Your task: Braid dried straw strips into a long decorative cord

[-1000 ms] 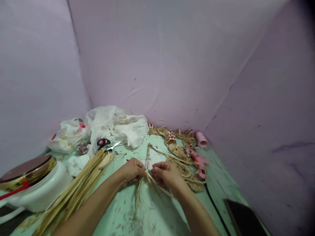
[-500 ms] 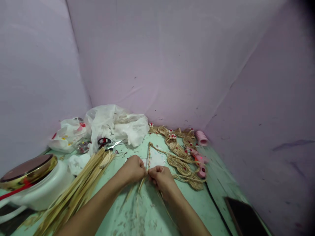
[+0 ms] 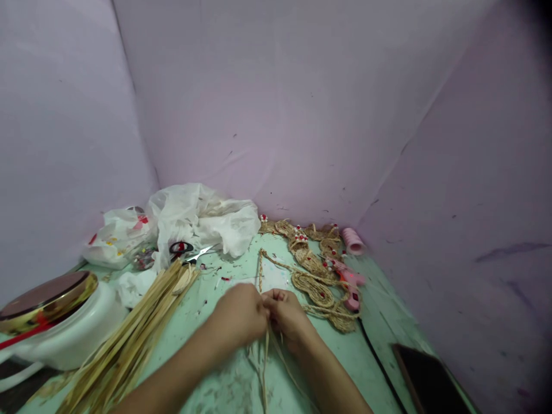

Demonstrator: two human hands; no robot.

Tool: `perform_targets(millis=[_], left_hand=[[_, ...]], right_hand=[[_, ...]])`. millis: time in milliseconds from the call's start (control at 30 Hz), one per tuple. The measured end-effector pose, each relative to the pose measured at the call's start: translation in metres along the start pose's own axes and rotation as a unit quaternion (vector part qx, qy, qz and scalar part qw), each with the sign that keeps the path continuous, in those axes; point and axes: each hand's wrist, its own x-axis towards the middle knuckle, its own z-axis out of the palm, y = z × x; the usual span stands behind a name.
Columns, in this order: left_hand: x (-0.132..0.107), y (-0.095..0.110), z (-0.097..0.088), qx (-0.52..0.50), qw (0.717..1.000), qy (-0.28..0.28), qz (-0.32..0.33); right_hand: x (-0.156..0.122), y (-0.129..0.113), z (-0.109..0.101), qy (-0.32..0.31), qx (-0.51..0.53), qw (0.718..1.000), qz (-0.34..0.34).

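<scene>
My left hand point(image 3: 242, 315) and my right hand point(image 3: 285, 315) meet at the middle of the green table, both closed with fingers pinched on a thin braid of dried fibre point(image 3: 260, 270). The braided part runs away from me, then bends right toward a coil of braided cord point(image 3: 317, 289). Below my fingers, loose fibre strands point(image 3: 265, 374) hang toward me. A white sheet point(image 3: 276, 279) lies under the braid. The exact pinch point is partly hidden by my fingers.
Left lie a bundle of dried strips point(image 3: 129, 345), scissors point(image 3: 198, 255), plastic bags point(image 3: 202, 215) and a white lidded pot point(image 3: 86, 328). Right are beaded braided pieces point(image 3: 308, 259), a pink glue gun point(image 3: 351, 287) with black cord, a pink spool point(image 3: 353, 241) and a dark flat device point(image 3: 429, 379).
My left hand has moved right and toward me, up against my right hand. The loose strands have swung to the right. My right hand is almost where it was.
</scene>
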Motion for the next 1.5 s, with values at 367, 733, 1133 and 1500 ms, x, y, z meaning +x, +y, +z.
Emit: perform_targets(millis=[367,733,1133,1500], left_hand=[[0.03,-0.027,0.001,-0.242,0.948,-0.143,-0.146],[0.026,-0.02,0.009,-0.151,0.984,-0.03,-0.089],[0.024,-0.021,-0.005,-0.204,0.972,-0.085,-0.075],[0.031,-0.032,-0.009,-0.209,0.967,-0.134,-0.053]], right_hand=[[0.007,0.003,-0.009,-0.034,-0.161,0.985,-0.06],[-0.019,-0.02,-0.007,0.097,-0.517,0.845,-0.1],[-0.023,-0.009,0.003,0.026,-0.445,0.889,-0.106],[-0.011,-0.017,0.0,-0.098,-0.072,0.991,0.057]])
